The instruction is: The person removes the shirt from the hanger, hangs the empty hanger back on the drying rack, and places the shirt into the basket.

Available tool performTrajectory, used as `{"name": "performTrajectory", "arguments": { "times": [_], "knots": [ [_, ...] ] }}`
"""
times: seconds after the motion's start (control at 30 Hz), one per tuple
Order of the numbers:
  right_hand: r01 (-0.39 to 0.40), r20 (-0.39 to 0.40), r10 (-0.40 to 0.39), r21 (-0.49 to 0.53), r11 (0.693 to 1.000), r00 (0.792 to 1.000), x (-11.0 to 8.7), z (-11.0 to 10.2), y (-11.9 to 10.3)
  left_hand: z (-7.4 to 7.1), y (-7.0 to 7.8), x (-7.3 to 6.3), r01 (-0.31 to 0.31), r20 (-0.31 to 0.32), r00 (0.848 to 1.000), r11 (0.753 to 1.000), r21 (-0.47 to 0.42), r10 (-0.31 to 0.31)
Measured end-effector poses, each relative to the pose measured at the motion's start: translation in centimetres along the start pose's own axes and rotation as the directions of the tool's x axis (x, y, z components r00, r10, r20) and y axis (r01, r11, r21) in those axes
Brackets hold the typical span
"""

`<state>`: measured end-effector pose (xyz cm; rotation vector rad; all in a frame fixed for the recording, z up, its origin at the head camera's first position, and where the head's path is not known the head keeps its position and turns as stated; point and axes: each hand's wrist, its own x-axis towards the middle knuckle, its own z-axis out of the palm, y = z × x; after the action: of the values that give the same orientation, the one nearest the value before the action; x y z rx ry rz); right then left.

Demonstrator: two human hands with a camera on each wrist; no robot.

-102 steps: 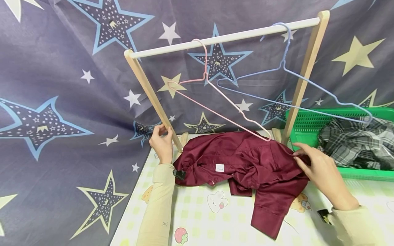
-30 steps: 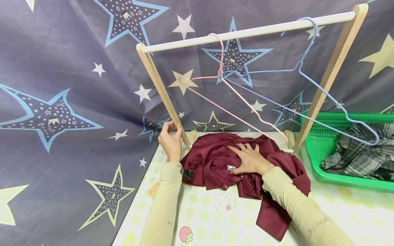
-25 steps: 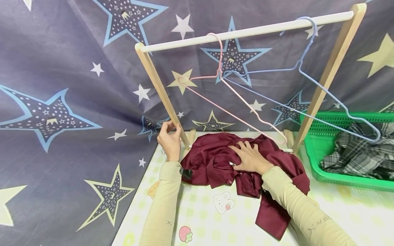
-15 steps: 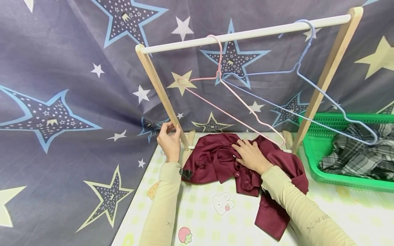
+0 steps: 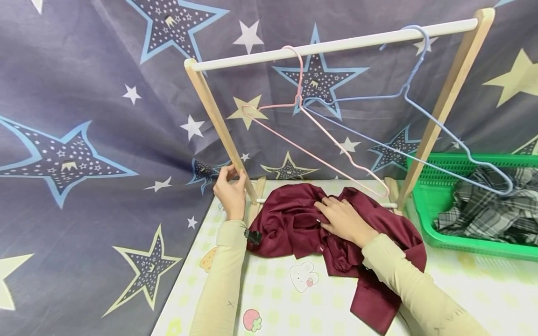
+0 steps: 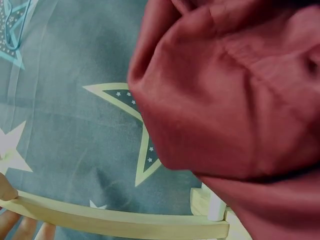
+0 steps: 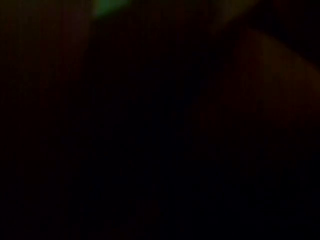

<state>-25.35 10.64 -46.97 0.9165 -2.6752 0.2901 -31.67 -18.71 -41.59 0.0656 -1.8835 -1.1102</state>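
A maroon shirt [image 5: 290,200] lies bunched on the table, across the foot of a small clothes rack. My right hand [image 5: 342,219] grips a fold near its middle, fingers curled into the cloth; some fingertips are hidden. With thumb and fingers my left hand [image 5: 231,193] holds the rack's left wooden post [image 5: 224,137] low down. The left wrist view has that post [image 6: 125,220], a few fingers [image 6: 22,229] and the shirt [image 6: 210,100] hanging close. Above the shirt hang a pink hanger [image 5: 300,84] and a blue hanger [image 5: 415,70] from the rack's white bar [image 5: 349,44].
To the right stands a green basket [image 5: 483,249] holding a plaid garment [image 5: 479,210]. A starry curtain [image 5: 92,224] backs the scene, close behind the rack. The table [image 5: 271,294] wears a checked cloth. The right wrist view is almost black.
My right hand left the shirt's right edge for its middle, then curled into the cloth. The collar label got covered and folds gathered towards the hand. My left hand keeps its hold.
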Motion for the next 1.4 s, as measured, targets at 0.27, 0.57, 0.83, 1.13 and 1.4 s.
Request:
{"name": "performTrajectory", "arguments": {
  "times": [0.27,0.57,0.83,1.13,1.4],
  "knots": [
    [0.010,-0.004,-0.010,0.109,0.994,1.000,-1.1,-0.5,-0.5,-0.1,0.1,0.1,-0.007,-0.006,1.000,1.000,0.008,0.007],
    [-0.109,0.219,0.062,0.210,0.972,0.974,-2.0,0.6,-0.5,0.0,0.2,-0.3,-0.009,0.006,1.000,1.000,-0.018,0.009],
    [-0.053,0.317,-0.015,0.202,0.978,0.948,-2.6,0.4,-1.5,0.1,-0.1,-0.1,-0.014,-0.009,1.000,1.000,-0.003,0.014],
    [0.010,0.307,-0.050,0.133,0.991,0.950,-2.9,-0.2,-1.7,0.0,0.1,-0.1,-0.009,-0.008,1.000,1.000,0.000,0.009],
    [0.121,0.245,-0.148,0.124,0.985,0.958,-3.7,-0.1,-1.5,0.0,0.3,-0.2,0.016,-0.013,1.000,1.000,0.001,-0.016]
  ]
}}
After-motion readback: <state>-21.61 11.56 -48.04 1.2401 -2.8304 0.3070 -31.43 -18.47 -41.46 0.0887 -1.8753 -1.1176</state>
